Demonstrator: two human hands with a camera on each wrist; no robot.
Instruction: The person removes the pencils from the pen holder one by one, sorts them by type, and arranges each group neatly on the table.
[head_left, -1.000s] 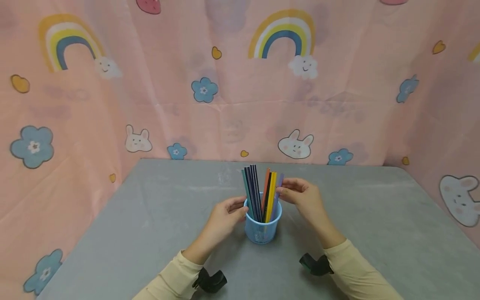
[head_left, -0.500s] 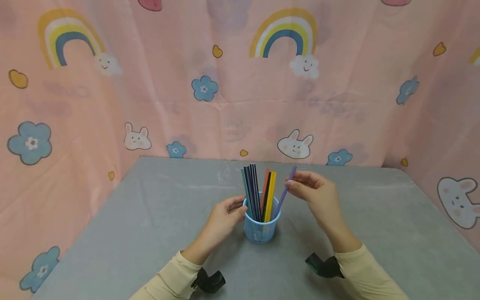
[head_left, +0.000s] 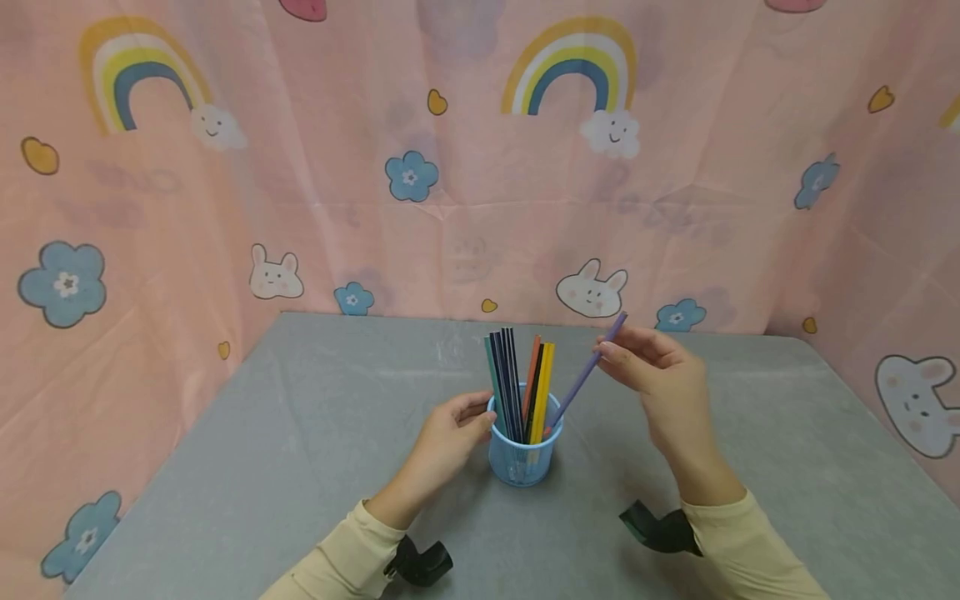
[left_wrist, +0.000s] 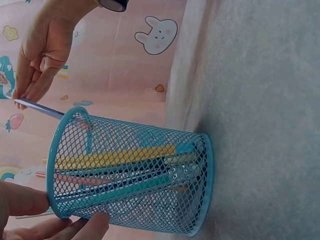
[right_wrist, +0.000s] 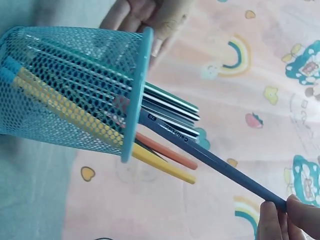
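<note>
A light-blue mesh pencil cup [head_left: 520, 465] stands upright on the grey table, holding several pencils. My left hand [head_left: 444, 440] grips its rim from the left, thumb at the near side and fingers behind. Pinched near its top by my right hand [head_left: 678, 396] is a purple pencil [head_left: 583, 379], slanting up to the right. Its lower end, with a reddish tip, is still inside the cup's mouth. In the right wrist view this pencil [right_wrist: 220, 164] bears small printed lettering. Yellow pencils [head_left: 542, 392], dark striped ones [head_left: 510, 392], an orange one and a green one lean inside the cup.
The grey table [head_left: 337, 467] runs back to a pink cloth [head_left: 465, 250] printed with rainbows, rabbits and flowers, which hangs behind and at both sides. Black wrist mounts [head_left: 420, 562] sit below each sleeve cuff.
My right hand has moved up and to the right, drawing the purple pencil partly out and tilting it away from the others. The left hand and the cup have hardly moved.
</note>
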